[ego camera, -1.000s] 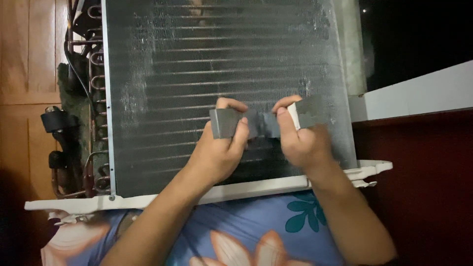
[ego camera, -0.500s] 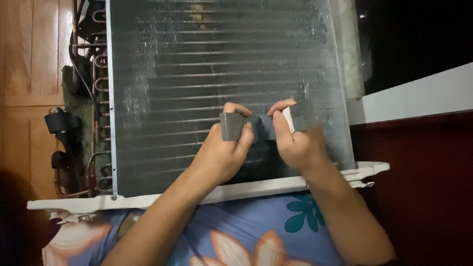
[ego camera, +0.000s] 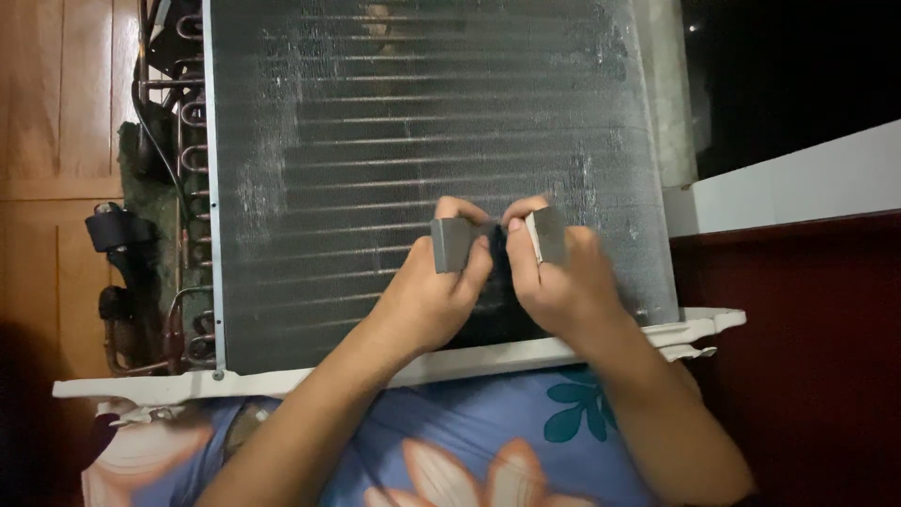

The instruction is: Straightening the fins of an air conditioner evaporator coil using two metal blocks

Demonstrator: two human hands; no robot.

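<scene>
A large finned metal coil (ego camera: pixel 375 141) of an air conditioner unit stands in front of me, dusty with white streaks. My left hand (ego camera: pixel 427 296) and my right hand (ego camera: pixel 558 282) together grip a small grey comb-like tool (ego camera: pixel 455 244) and press it against the fins low on the panel's right half. Each hand pinches one end of the tool, with the thumbs toward the middle. The tool's middle is hidden behind my fingers.
Copper tube bends (ego camera: pixel 188 141) and a black part (ego camera: pixel 113 230) sit left of the coil. A white plastic base tray (ego camera: pixel 282 380) runs under it. Blue floral cloth (ego camera: pixel 488 451) covers my lap. A wooden wall (ego camera: pixel 56 113) is at left, a dark red surface (ego camera: pixel 807 357) at right.
Both hands with the tool have slid a little to the right and slightly upward along the fins. The coil has not moved.
</scene>
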